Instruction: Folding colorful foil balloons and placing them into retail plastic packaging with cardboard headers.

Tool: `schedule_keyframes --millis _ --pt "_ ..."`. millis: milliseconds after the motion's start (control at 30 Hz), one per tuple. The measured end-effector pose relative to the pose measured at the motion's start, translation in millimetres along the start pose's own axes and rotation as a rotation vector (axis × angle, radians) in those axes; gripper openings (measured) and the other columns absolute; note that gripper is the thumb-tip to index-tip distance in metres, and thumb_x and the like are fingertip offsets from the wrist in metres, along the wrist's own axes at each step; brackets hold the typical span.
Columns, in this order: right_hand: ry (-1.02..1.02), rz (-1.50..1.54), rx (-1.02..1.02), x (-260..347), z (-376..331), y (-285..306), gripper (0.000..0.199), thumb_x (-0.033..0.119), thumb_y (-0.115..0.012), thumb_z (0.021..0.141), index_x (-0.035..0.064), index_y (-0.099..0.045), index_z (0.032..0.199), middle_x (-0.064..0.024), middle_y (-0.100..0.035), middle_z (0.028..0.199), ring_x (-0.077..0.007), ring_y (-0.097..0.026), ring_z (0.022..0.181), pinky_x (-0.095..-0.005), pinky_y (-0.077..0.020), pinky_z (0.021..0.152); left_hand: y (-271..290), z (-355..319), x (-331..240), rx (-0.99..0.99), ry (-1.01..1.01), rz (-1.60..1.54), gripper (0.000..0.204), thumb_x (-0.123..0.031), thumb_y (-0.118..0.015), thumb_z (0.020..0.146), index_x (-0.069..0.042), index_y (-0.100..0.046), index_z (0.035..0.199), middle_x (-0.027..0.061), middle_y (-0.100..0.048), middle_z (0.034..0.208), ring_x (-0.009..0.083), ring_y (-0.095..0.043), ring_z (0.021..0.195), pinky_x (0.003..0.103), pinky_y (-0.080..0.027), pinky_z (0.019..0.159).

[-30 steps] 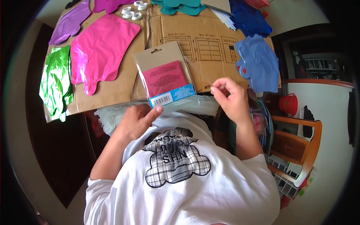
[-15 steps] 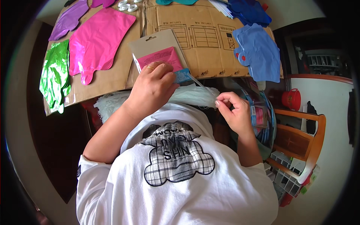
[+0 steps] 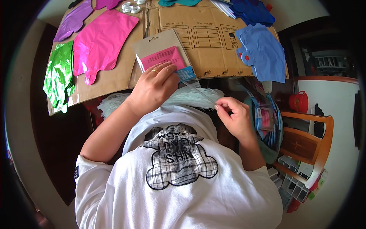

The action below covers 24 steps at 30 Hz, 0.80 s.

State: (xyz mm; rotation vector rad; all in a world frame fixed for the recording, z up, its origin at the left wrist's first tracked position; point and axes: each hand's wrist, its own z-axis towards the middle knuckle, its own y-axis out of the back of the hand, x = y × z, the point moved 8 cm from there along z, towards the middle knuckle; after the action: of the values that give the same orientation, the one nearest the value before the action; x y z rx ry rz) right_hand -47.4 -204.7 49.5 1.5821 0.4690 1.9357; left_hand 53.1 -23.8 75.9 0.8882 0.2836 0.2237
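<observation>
A clear plastic packet (image 3: pixel 160 41) with a folded pink sheet and a blue label inside lies at the front edge of the cardboard. My left hand (image 3: pixel 156 86) rests on its lower part, fingers laid fairly flat over the pink sheet and beside the label. My right hand (image 3: pixel 234 114) pinches the end of a thin translucent strip (image 3: pixel 198 91) between thumb and forefinger. That strip slants up to the packet's lower edge. Below it, a bundle of whitish strands (image 3: pixel 190 98) lies across my lap, partly hidden by my left arm and shirt.
On the cardboard (image 3: pixel 206 65) lie flat foil balloons: pink (image 3: pixel 103 44), green (image 3: pixel 59 76), purple (image 3: pixel 74 21) and blue (image 3: pixel 263 53). White tape rings (image 3: pixel 131 8) sit at the back. To the right are a bag of packets (image 3: pixel 267 122), a wooden chair (image 3: pixel 305 141) and a red bucket (image 3: pixel 298 102).
My left hand has flattened onto the packet, uncovering more of the blue label and lower flap. My right hand has shifted slightly left, still pinching the strip.
</observation>
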Motion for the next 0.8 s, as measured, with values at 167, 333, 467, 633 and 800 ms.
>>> schedule_keyframes --millis 167,333,467,633,800 --pt "0.115 -0.165 -0.139 16 5 -4 0.016 -0.003 -0.069 0.074 0.0043 -0.06 0.085 -0.0091 -0.063 0.07 -0.0269 -0.063 0.062 -0.036 -0.05 0.058 -2 0 -2 -0.079 -0.019 -0.026 0.022 0.0 -0.075 0.073 0.001 -0.062 0.09 0.0145 -0.064 0.1 0.031 -0.066 0.095 0.04 -0.055 0.087" --pt "0.14 -0.358 -0.193 36 15 -15 0.02 0.001 -0.07 0.075 0.0061 -0.061 0.092 -0.0083 -0.062 0.067 -0.0284 -0.062 0.061 -0.0383 -0.05 0.059 -4 4 -2 -0.106 -0.012 -0.066 0.022 0.0 -0.075 0.073 0.001 -0.062 0.09 0.0143 -0.065 0.098 0.0309 -0.067 0.093 0.04 -0.056 0.086" --pt "0.242 -0.422 -0.161 55 35 -26 0.016 0.004 -0.067 0.08 0.0043 -0.059 0.094 -0.0093 -0.059 0.067 -0.0281 -0.06 0.061 -0.0408 -0.046 0.06 -5 4 -1 -0.108 0.004 -0.088 0.021 -0.001 -0.075 0.073 0.001 -0.062 0.089 0.0141 -0.065 0.098 0.0306 -0.067 0.093 0.039 -0.056 0.086" --pt "0.282 -0.52 -0.054 63 58 -40 0.013 0.004 -0.057 0.084 -0.0004 -0.06 0.096 -0.0091 -0.057 0.073 -0.0273 -0.057 0.071 -0.0378 -0.0443 0.071 -6 3 2 -0.114 0.012 -0.09 0.021 -0.002 -0.076 0.073 0.001 -0.061 0.089 0.0136 -0.065 0.098 0.03 -0.067 0.093 0.04 -0.055 0.087" --pt "0.312 -0.472 0.077 55 61 -42 0.024 0.004 -0.056 0.084 -0.0029 -0.062 0.105 -0.0108 -0.056 0.084 -0.0281 -0.056 0.081 -0.0395 -0.0429 0.076 -11 -3 5 -0.121 0.03 -0.122 0.018 -0.007 -0.072 0.077 0.002 -0.062 0.09 0.0151 -0.064 0.1 0.0314 -0.066 0.097 0.044 -0.054 0.089"
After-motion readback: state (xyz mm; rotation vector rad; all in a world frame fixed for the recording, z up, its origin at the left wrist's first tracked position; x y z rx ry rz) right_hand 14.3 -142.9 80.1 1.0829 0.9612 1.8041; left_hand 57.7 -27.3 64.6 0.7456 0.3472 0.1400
